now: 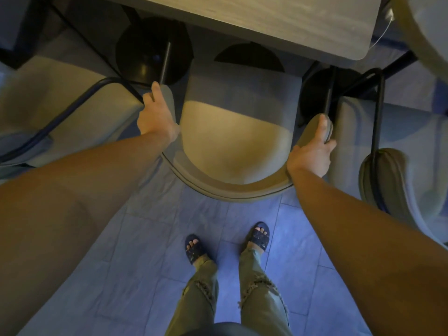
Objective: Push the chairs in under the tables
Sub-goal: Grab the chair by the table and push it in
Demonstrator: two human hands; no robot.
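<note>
Both hands grip the chair (232, 139) by its curved arms, left hand (155, 117) and right hand (312, 154) equally near. Its seat points straight ahead, front edge already beneath the table (278, 23); push forward.

Bare forearms, olive trousers (203, 301) (frayed rips at the knees), dark open-toed sandals (259, 236).

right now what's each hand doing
Left hand: closed on the chair at its left armrest.
Right hand: closed on the same chair's right armrest.
</note>
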